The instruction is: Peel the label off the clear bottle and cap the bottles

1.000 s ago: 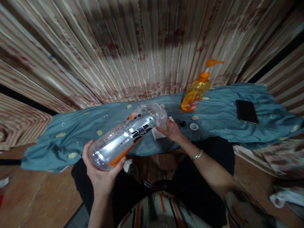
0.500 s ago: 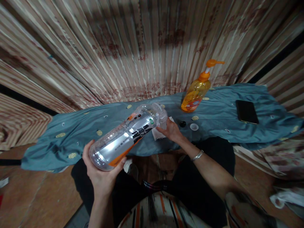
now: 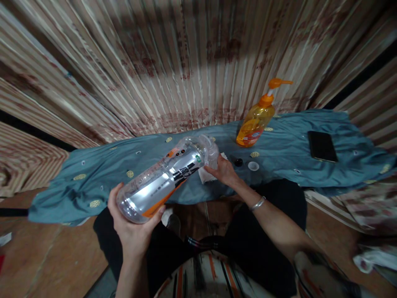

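Clasping tilted bottle (image 3: 163,186) by base in left hand (image 3: 132,231), pinching clear plastic (image 3: 212,150) at far end with right hand (image 3: 226,171); squeeze lightly, avoid denting.

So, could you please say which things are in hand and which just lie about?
In hand:
large clear plastic bottle with silver label, left hand
clear rounded plastic piece at its top, right hand

Set about:
orange plastic pump bottle
small black disc
small white ring
flat black rectangle
white sheet
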Motion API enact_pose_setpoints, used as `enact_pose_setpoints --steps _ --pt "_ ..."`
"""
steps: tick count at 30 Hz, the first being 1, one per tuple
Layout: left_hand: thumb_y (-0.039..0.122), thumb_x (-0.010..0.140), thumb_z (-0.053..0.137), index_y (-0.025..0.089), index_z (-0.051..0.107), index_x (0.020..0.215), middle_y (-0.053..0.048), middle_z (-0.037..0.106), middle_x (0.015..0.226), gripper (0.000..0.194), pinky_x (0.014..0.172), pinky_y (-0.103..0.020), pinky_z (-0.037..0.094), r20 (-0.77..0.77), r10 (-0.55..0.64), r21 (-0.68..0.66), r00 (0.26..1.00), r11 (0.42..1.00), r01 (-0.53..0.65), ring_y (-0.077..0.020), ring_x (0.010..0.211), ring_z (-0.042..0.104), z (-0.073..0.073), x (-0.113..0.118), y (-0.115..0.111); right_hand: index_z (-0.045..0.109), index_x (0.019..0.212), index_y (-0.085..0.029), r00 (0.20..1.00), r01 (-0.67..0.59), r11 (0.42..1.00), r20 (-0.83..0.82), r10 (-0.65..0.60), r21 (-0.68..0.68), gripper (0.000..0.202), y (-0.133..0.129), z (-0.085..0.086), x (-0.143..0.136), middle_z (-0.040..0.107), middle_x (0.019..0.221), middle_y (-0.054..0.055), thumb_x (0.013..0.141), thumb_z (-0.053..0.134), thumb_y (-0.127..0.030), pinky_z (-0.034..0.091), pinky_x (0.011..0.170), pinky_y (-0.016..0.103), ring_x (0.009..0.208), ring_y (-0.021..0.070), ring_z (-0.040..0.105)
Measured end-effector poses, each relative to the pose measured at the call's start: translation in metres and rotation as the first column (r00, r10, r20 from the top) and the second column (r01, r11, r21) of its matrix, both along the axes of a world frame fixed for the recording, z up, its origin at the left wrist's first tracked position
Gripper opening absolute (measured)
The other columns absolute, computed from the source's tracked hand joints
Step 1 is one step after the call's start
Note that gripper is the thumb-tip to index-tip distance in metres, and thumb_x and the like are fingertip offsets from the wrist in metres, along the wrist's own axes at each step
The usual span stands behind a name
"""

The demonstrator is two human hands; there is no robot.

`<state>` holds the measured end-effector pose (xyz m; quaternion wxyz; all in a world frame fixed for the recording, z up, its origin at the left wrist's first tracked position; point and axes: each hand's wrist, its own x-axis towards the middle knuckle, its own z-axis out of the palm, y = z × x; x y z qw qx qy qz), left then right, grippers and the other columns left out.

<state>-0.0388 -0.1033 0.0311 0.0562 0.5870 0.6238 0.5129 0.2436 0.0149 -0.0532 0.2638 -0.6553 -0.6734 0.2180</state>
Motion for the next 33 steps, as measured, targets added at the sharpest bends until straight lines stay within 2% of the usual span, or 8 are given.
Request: enact_pose_setpoints --steps 12,22,28,33 --pt "0.048 0.053 0.095 0.02 0.05 0.144 -0.012 0.057 0.132 0.105 0.112 -0.048 0.046 0.049 0.021 -0.02 0.999 1.0 -0.02 -0.0289 0.115 0.06 0.0026 0.0036 0.0001 0.059 0.124 -0.016 1.0 0.011 1.0 0.005 -0.011 -0.002 0.045 -0.0008 0.0027 -0.0003 0.079 0.113 0.014 0.089 0.077 -0.037 0.058 0.089 0.035 0.108 0.0296 0.077" --pt "0.046 0.053 0.096 0.022 0.05 0.143 -0.011 0.058 0.131 0.104 0.111 -0.047 0.049 0.02 0.005 -0.02 1.0 1.0 -0.004 -0.0291 0.115 0.062 -0.0013 -0.0022 0.0005 0.059 0.122 -0.015 1.0 0.002 1.0 -0.019 -0.002 0.016 0.044 0.0004 -0.0005 0.0 0.079 0.113 0.015 0.088 0.077 -0.038 0.057 0.088 0.036 0.107 0.0309 0.077" --pt "0.045 0.056 0.096 0.021 0.048 0.148 -0.014 0.055 0.138 0.106 0.111 -0.047 0.048 -0.016 -0.019 -0.002 1.0 1.0 0.019 -0.0309 0.121 0.06 -0.0039 -0.0039 -0.0002 0.06 0.122 -0.014 1.0 0.016 1.0 -0.007 -0.016 -0.001 0.045 0.0002 0.0014 -0.001 0.078 0.115 0.017 0.087 0.078 -0.037 0.057 0.088 0.035 0.108 0.0318 0.077" --pt "0.047 0.057 0.095 0.021 0.049 0.148 -0.013 0.056 0.134 0.106 0.112 -0.049 0.047 -0.013 -0.007 0.004 1.0 1.0 0.007 -0.0303 0.117 0.06 -0.0027 -0.0027 0.0001 0.06 0.122 -0.014 1.0 0.024 1.0 -0.01 -0.024 -0.008 0.044 -0.0002 0.002 -0.0016 0.079 0.115 0.017 0.088 0.077 -0.036 0.057 0.088 0.035 0.108 0.0319 0.077"
